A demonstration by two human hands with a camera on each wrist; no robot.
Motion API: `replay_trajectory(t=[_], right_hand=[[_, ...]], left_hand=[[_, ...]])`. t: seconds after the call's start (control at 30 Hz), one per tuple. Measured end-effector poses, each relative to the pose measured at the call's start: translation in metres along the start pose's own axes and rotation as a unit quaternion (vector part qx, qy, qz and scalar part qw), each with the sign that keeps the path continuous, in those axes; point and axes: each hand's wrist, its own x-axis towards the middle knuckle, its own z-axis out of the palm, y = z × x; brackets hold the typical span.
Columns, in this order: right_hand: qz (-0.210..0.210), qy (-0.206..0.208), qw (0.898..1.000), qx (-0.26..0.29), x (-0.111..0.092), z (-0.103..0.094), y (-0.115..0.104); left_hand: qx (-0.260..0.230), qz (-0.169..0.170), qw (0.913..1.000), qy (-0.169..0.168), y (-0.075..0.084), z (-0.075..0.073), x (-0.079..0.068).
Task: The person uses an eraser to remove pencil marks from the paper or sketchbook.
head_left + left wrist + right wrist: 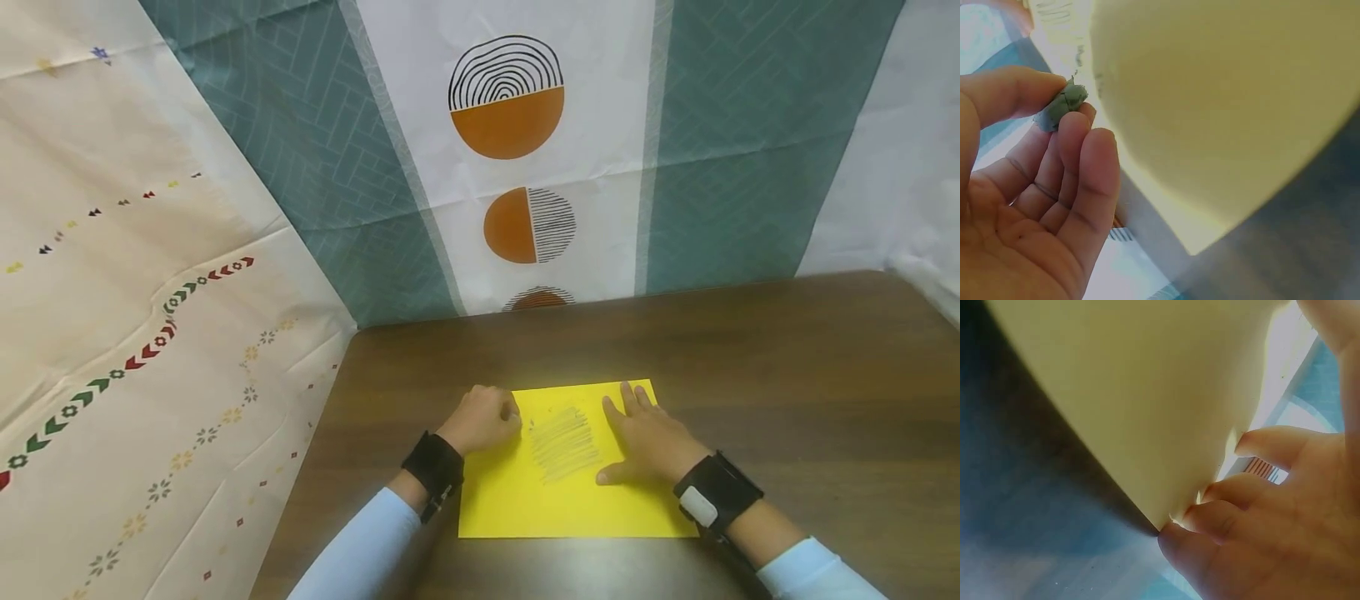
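Observation:
A yellow sheet of paper (577,517) lies on the table, with a patch of grey pencil-like scribble (562,442) in its upper middle. At the sheet's left edge is my left hand (483,421). Its thumb and fingertips pinch a small, soft grey-green lump (1063,107) that looks like a kneaded eraser; in the head view the hand hides it. My right hand (652,442) rests on the right side of the sheet, fingers spread and holding nothing. In the right wrist view, its fingertips (1172,540) touch the paper near a corner.
The brown wooden table (825,400) extends around the sheet, widest to the right. Behind it hangs a green and white patterned cloth (600,225). A cream embroidered cloth (187,400) borders the left side. Black bands (435,471) are strapped round both wrists.

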Motion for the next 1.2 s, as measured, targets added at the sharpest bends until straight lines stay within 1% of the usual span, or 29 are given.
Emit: replay_trajectory(t=[0.13,0.27,0.43,0.63,0.83,1.0,1.2], right_hand=[[-0.001,0.002,1.000,0.004,-0.001,0.000,0.000],[-0.005,0.001,1.000,0.005,-0.001,0.000,-0.001],[0.000,-0.001,1.000,0.005,-0.001,0.000,0.000],[0.001,0.000,1.000,0.009,0.000,0.000,0.001],[-0.001,0.002,1.000,0.013,-0.001,-0.001,0.000],[0.001,-0.002,1.000,0.019,0.000,0.000,0.001],[-0.003,0.001,1.000,0.019,0.000,-0.001,0.003]], left_hand=[[-0.012,0.010,0.9999,0.005,0.009,-0.005,0.005],[-0.012,0.010,0.9999,-0.003,0.016,-0.006,0.010],[-0.009,0.020,0.9997,-0.003,0.022,-0.001,0.019],[-0.006,0.033,0.9994,0.001,0.029,0.005,0.036],[-0.008,0.034,0.9994,-0.004,0.036,0.010,0.051],[-0.005,0.031,0.9995,-0.007,0.040,0.015,0.060],[-0.007,0.027,0.9994,-0.018,0.045,0.020,0.069]])
